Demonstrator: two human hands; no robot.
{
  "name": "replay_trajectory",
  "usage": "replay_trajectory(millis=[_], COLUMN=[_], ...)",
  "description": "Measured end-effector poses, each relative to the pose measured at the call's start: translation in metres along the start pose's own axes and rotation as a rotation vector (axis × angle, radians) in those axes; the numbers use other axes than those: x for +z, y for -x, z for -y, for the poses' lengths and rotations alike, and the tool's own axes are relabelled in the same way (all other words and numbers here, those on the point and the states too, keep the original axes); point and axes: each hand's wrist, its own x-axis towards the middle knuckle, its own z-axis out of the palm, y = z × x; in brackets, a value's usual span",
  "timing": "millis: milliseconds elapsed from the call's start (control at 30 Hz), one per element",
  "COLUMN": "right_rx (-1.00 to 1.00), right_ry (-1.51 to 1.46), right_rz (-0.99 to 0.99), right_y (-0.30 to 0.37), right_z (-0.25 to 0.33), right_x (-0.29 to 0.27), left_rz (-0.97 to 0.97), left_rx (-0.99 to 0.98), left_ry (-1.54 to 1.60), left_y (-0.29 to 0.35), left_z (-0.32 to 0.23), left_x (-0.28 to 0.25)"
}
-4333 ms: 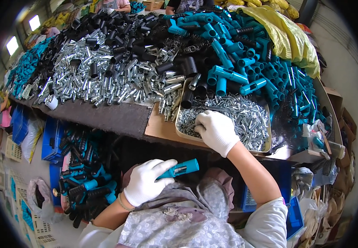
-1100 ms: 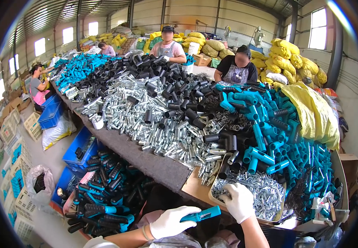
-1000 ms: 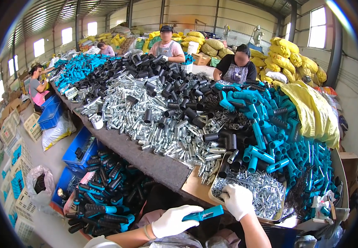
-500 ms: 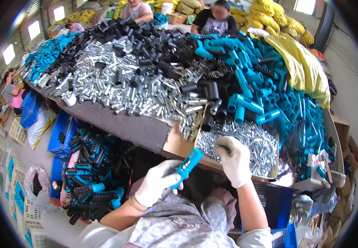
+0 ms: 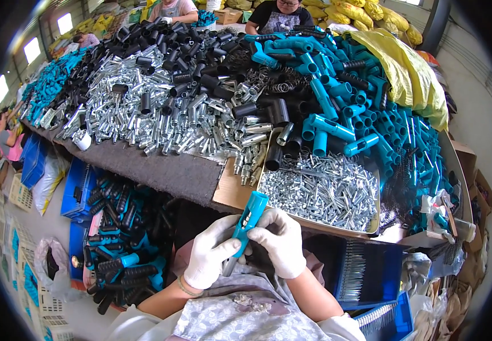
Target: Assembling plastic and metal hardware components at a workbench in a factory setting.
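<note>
factory assy bench: metal tubes heaped

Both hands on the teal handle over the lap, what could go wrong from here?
1. The teal handle is held between the left hand and right hand above the lap, off the table: a small part slipping out would likely drop into clothing or to the floor.
2. The cardboard tray of small metal pins sits at the table edge near the hands; a bump might spill them.
</note>
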Motion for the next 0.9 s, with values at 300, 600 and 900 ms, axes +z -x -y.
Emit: replay_trajectory(millis=[300,600,900], right_rx=[0.199,-0.721,-0.296], right_ry=[0.217,1.625,0.803], right_rz=[0.159,-0.115,-0.278], right_y=[-0.018,-0.115,-0.060], right_z=[0.021,0.056,0.082], right_x=[0.000,-0.034,-0.053], left_rz=[0.115,0.068,0.005], left_rx=[0.008,-0.108,-0.112], left_ry=[0.031,0.391,0.331], left_y=[-0.002,-0.004,0.002], left_z=[0.000,0.003,-0.006], left_x=[-0.011,-0.027,-0.023])
